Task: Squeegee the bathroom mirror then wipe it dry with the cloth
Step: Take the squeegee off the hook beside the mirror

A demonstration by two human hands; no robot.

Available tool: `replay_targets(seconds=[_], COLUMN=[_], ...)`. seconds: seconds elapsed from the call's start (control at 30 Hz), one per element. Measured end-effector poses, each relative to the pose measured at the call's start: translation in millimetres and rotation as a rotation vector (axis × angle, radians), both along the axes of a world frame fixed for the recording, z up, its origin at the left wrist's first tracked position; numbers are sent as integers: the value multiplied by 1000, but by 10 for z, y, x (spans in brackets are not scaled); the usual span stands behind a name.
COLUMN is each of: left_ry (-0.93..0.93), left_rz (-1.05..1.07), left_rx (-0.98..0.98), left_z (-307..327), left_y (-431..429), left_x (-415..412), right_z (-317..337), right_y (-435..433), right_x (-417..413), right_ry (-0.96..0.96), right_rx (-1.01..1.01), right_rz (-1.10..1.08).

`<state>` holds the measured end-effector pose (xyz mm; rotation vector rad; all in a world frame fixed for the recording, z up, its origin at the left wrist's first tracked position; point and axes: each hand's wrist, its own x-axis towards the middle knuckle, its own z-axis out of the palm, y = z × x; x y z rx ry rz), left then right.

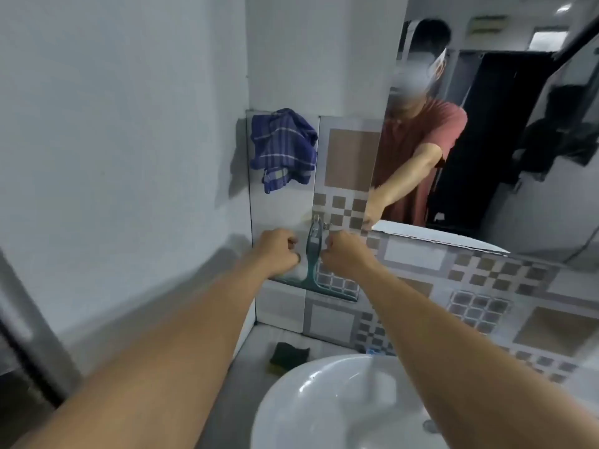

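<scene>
A teal squeegee (312, 254) hangs from a small hook on the tiled wall, handle up and blade across the bottom. My left hand (278, 252) is just left of the handle with its fingers curled, and a narrow gap shows between them and the handle. My right hand (346, 251) is at the handle's right side, and its curled fingertips pinch the handle's edge. A blue checked cloth (282, 147) hangs on the wall above and to the left. The mirror (486, 140) fills the upper right and reflects a person in a red shirt.
A white basin (324, 403) sits below my arms. A dark sponge (288, 353) lies on the counter behind it. A plain white wall closes in the left side. Patterned tiles (479, 306) run under the mirror.
</scene>
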<state>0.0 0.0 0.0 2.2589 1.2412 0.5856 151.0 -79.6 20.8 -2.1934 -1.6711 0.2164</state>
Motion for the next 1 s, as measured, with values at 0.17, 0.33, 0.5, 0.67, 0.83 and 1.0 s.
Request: replay_targets(seconds=[0.17,0.33,0.5,0.67,0.83,1.0], left_ry=[-87,-172,-388,-487,-516,-580], left_rz=[48,94,125,116,70,37], left_rx=[-7,8,-53,-42,40,53], left_z=[-175,-331,-402,-335,-224,-73], left_y=[141,189,195,112,5,-106], left_x=[239,358,385,365,337,264], right_z=[-147,-314,-359,-339,-278,-66], right_y=[188,305,285,230,178,49], right_x=[46,31,-16,-50,-70,-114], right_ry=[96,239,439,530,525,549], right_rx=[55,222,352,456,500,534], right_rz=[-32,-126,-130,-117,-135,-105])
